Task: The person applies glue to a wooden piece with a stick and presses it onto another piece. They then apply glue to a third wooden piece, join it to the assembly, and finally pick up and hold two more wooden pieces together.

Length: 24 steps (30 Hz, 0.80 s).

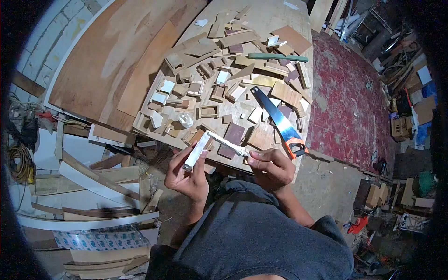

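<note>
My left hand [190, 173] grips a small wooden block [196, 152] with a white face, tilted upright above the table's near edge. My right hand [274, 167] pinches the end of a thin stick [228, 143] coated in a white paste. The far tip of the stick meets the upper end of the block. Just beyond the hands lie a dark reddish board piece [234, 135] and a crumpled white lump [185, 121]. A handsaw [276, 114] with an orange and black handle rests to the right, near my right hand.
Many wood offcuts cover the plywood table [198, 23], among them a small open wooden box [208, 111] and a green strip [278, 57]. Large boards [107, 60] lean at the left. A red worn panel [347, 102] lies right of the table. Scrap wood [100, 175] is piled lower left.
</note>
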{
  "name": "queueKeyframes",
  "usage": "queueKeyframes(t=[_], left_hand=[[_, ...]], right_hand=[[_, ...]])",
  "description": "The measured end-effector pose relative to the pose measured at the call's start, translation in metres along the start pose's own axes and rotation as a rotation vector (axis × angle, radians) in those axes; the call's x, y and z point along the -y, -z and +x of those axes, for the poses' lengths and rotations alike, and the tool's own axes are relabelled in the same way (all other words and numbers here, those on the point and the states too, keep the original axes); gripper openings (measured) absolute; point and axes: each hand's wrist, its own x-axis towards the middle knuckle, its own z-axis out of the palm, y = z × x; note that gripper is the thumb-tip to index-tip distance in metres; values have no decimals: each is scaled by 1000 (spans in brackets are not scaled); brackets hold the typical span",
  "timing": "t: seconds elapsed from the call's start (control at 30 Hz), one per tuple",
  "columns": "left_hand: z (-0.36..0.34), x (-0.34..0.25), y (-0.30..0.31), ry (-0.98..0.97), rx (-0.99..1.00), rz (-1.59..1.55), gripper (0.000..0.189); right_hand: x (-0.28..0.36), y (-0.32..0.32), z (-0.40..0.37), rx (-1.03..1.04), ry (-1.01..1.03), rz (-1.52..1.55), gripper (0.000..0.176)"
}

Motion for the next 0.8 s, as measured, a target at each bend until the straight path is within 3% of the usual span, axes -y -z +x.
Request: queueKeyframes(t=[0.8], left_hand=[[-2, 0, 24, 74, -29, 35, 26]], right_hand=[[17, -20, -19, -28, -65, 119, 22]])
